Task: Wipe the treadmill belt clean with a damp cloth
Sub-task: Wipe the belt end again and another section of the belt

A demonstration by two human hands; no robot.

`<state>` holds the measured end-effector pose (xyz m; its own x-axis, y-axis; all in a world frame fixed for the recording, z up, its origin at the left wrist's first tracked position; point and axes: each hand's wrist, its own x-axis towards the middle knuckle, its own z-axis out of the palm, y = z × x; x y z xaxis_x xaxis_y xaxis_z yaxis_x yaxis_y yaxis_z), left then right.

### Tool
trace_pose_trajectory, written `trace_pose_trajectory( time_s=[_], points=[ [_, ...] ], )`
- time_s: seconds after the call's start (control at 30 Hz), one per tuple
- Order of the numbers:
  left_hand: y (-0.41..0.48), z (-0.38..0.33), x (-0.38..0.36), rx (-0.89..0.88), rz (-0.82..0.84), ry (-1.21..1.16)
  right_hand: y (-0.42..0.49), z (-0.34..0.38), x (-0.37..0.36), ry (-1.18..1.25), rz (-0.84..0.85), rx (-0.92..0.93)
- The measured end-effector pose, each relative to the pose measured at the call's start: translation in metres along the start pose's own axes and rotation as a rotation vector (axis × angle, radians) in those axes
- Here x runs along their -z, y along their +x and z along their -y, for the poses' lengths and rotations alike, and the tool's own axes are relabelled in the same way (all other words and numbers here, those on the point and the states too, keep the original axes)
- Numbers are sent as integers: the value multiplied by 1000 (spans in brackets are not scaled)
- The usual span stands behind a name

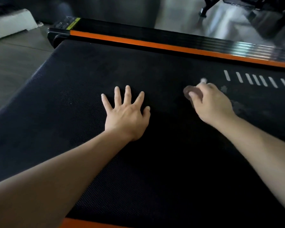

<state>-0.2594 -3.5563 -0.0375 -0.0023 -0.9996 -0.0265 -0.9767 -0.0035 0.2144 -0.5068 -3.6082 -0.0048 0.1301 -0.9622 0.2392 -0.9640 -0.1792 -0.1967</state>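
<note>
- Nearest, an orange edge strip (89,223) runs along the bottom of the view, with both bare forearms reaching over it.
- Beyond that strip lies the black textured belt (155,170), which fills most of the view.
- On the middle of the belt, the left hand (127,116) lies palm down. Its fingers are straight and spread wide, flat on the surface, and hold nothing.
- To its right and slightly farther on, the right hand (212,104) is also down on the belt. Its fingers are curled round a small brownish cloth (192,94), bunched into a wad that shows at the thumb side of the hand. The cloth is blurred, so its folds cannot be made out.
- Just beside the right hand, on its right, pale dusty smudges (237,107) mark the belt.
- Farther right, a row of slanted white bars (255,80) is printed on the belt.
- Along the far side of the belt runs a second orange strip (155,45). A black ribbed side rail (138,34) lies behind it.
- At the left end of that rail sits a yellow label (73,23). Its text is too small to read.
- Left of the treadmill is grey floor (15,63), with a white block (10,25) at the far left.
- At the far right stands dark equipment (253,7), blurred.
</note>
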Motion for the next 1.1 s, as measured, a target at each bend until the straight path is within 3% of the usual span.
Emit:
trace_pose_trajectory(
  time_s=[0.03,0.1,0.2,0.27,0.4,0.43,0.6,0.67,0.77,0.83,0.97,1.03,1.1],
  points=[
    [0,0,0,-1,1,2,-5,7,0,-15,-23,-39],
    [0,1,0,1,-3,2,-37,33,-3,23,-11,66],
    [-1,0,1,1,-7,-2,-108,64,14,242,241,312],
    [-2,-1,1,0,-12,-14,-116,50,19,191,239,379],
    [-6,-1,7,-11,-36,-72,-84,12,17,74,34,-9],
    [-10,-4,8,-25,-41,-88,-91,14,15,67,27,0],
    [-28,-35,7,-45,31,-135,-158,41,33,207,280,486],
    [-32,-44,5,-7,59,-132,-132,17,31,91,164,390],
    [-40,-51,0,1,101,-56,-99,-17,30,-29,41,-30],
    [-43,-54,-3,-2,122,5,-115,-6,27,7,16,7],
    [-39,-53,2,7,188,72,-160,12,34,127,155,380],
    [-39,-54,5,21,220,83,-138,-10,35,93,126,266],
    [-39,-57,8,32,245,84,-111,-32,36,11,93,34]
  ],
)
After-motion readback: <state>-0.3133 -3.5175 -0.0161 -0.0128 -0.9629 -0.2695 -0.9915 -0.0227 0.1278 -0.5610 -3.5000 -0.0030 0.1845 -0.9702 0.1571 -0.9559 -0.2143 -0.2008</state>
